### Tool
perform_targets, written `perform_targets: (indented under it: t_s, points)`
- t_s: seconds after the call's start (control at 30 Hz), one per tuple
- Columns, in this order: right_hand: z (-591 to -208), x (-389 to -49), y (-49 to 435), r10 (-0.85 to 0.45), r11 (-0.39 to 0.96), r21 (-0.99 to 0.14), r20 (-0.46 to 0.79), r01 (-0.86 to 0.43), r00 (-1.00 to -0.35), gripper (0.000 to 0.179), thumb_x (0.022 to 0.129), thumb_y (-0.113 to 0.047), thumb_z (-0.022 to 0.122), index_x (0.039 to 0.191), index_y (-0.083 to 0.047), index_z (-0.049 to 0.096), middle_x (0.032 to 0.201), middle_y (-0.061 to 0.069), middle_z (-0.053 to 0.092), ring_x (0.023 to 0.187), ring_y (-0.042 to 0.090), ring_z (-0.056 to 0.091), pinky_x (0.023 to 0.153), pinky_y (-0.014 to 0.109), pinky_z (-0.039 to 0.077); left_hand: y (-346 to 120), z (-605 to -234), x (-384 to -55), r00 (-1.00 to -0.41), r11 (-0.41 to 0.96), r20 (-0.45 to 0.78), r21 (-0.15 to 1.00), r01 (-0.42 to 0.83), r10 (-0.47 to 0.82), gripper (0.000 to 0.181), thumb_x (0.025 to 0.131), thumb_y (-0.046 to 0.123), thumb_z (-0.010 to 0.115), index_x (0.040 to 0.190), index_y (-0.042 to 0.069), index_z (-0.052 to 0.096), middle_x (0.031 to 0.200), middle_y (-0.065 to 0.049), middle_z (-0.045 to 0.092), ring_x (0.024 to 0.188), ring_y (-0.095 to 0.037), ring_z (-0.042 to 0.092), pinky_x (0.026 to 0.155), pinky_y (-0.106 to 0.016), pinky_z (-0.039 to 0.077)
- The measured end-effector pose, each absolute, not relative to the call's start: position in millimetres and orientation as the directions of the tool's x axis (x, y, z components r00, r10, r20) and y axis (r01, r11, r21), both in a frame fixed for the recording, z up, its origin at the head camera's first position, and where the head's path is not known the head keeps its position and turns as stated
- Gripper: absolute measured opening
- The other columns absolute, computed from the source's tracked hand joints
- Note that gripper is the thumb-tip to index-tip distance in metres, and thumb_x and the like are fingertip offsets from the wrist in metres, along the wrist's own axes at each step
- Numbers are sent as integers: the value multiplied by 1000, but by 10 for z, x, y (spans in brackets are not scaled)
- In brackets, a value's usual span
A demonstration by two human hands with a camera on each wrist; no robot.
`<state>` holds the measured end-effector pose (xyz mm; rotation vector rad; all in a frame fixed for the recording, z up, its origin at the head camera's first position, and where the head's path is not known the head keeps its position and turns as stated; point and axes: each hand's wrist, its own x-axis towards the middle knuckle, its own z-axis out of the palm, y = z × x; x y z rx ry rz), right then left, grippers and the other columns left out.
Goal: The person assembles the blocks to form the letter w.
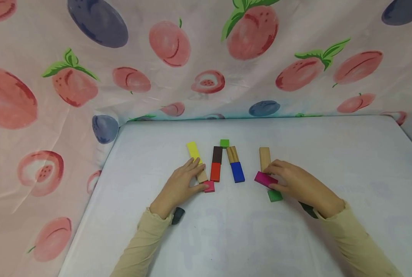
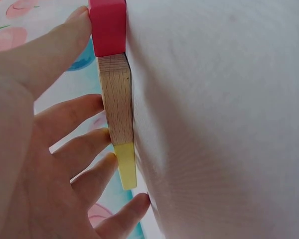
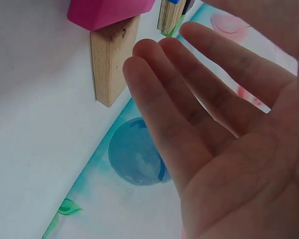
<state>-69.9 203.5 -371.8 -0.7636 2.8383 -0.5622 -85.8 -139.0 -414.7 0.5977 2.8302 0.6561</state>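
Note:
My left hand point(image 1: 180, 185) lies beside a column of blocks at left, fingers extended. Its thumb touches the pinkish-red block point(image 2: 108, 27); other fingertips rest along the plain wooden block point(image 2: 117, 102) and near the yellow block point(image 1: 192, 149). At right, my right hand point(image 1: 294, 184) has its thumb at the end of a magenta block point(image 1: 264, 179), which sits askew. Its other fingers, fairly straight in the right wrist view, lie near a plain wooden block point(image 1: 264, 157); a gap shows between them and the magenta block point(image 3: 107, 12). A green block point(image 1: 275, 196) lies just below.
Between the hands stand two more columns: a dark brown block point(image 1: 217, 154) above a red block point(image 1: 215, 172), and a grooved wooden block point(image 1: 232, 154) above a blue block point(image 1: 237, 172). A small green block point(image 1: 225, 143) touches their tops. Fruit-print cloth point(image 1: 206, 57) hangs behind the white table point(image 1: 209, 238).

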Motion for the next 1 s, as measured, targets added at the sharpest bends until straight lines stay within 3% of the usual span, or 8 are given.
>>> perform_targets:
  t_s: [0.57, 0.87, 1.0]
  points:
    - [-3715, -558, 2171, -522, 801, -402, -105, -444, -847, 37, 79, -18, 84, 112, -6, 72, 106, 1, 65, 99, 19, 65, 85, 40, 59, -1383, -4134, -855, -906, 825, -79, 452, 340, 416, 71, 87, 45, 74, 146, 14, 51, 160, -7, 34, 151, -28, 25, 118, -52, 31]
    - [-3767, -513, 2261, -536, 769, -504, -172, -394, -826, 27, 80, -13, 83, 104, -16, 72, 98, -11, 62, 92, 10, 62, 85, 36, 58, -1389, -4167, -873, -905, 828, -73, 441, 347, 418, 71, 87, 47, 73, 146, 15, 51, 160, -7, 34, 151, -28, 24, 118, -52, 31]
    - [-3809, -518, 2281, -567, 745, -511, -147, -429, -810, 25, 79, -12, 83, 102, -16, 73, 97, -12, 62, 90, 9, 61, 83, 35, 58, -1395, -4183, -882, -905, 831, -79, 437, 345, 417, 72, 87, 48, 73, 147, 16, 50, 161, -5, 34, 151, -27, 24, 118, -51, 31]
